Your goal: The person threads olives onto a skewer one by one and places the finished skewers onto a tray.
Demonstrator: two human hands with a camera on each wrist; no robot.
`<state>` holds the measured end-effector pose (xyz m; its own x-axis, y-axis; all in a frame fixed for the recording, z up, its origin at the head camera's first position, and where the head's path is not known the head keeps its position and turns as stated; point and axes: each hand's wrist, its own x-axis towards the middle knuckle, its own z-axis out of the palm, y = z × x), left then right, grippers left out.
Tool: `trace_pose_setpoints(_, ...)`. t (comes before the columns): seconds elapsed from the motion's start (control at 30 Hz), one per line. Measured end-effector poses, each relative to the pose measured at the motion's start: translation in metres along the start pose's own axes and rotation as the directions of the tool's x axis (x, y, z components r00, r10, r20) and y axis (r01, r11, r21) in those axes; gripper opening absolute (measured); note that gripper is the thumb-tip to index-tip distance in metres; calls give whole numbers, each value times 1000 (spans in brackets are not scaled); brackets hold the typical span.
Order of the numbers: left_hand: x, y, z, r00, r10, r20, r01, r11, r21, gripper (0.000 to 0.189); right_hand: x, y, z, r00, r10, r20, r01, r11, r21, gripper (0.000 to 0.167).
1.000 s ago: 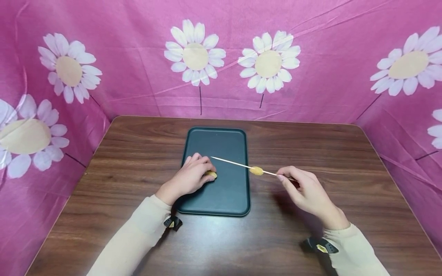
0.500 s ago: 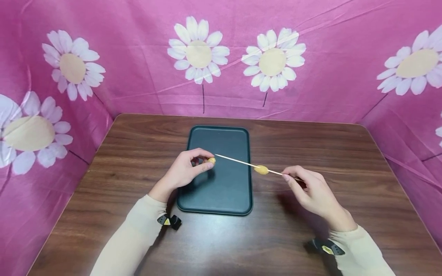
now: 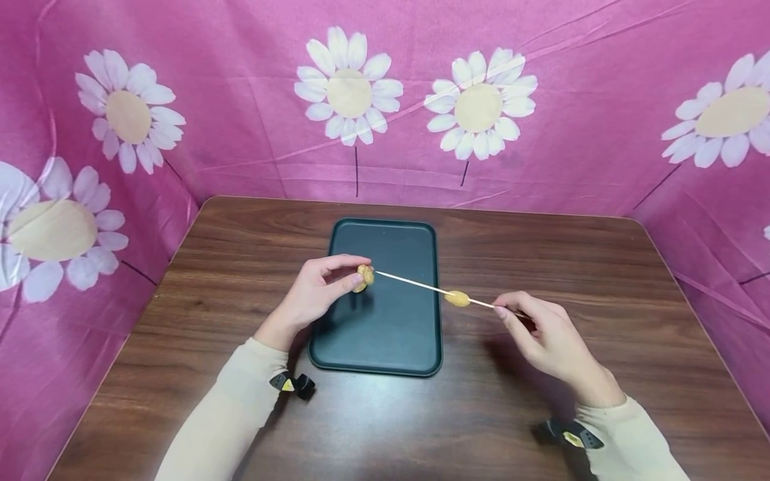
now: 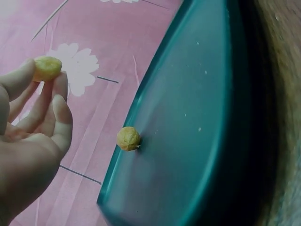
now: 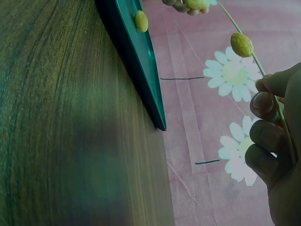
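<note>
Above the dark green tray point(image 3: 397, 334), my left hand point(image 3: 309, 294) pinches a small wrinkled yellow fruit point(image 4: 47, 68) between thumb and fingertips. Its exact kind is unclear. My right hand point(image 3: 547, 341) grips a thin wooden skewer point(image 3: 409, 281), which slants leftward with its tip close to the pinched fruit; a small gap shows in the head view. One yellow fruit point(image 5: 242, 44) is threaded on the skewer, a little way from the right fingers. Another yellow fruit point(image 4: 128, 139) lies on the tray, largely hidden from the head camera.
The tray lies on a brown wood-grain table point(image 3: 240, 267). Behind and at both sides hangs a pink cloth point(image 3: 240, 120) printed with white daisies. A black wrist device is strapped at each sleeve cuff.
My left hand has risen off the tray with a yellow fruit and turned it toward the skewer tip. The right hand and skewer have hardly moved.
</note>
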<state>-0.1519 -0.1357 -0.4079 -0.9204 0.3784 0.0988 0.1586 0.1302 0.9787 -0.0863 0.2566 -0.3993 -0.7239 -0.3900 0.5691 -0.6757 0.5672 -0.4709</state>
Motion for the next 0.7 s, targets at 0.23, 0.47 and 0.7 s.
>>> trace_pose_setpoints(0.23,-2,2,1,999,31,-21,-34,988,-150,32,0,-1,-1,1000,-15,0,15,1000,17,9)
trace_pose_setpoints(0.47,-1,0,1,995,92,-29,-96,968,-233,31,0,-1,-2,1000,-19,-7,20,1000,15,20)
trace_pose_setpoints(0.7,-2,-4,4,992,125,14,-104,873,-477,29,-1,-1,-1,1000,-16,-17,16,1000,24,19)
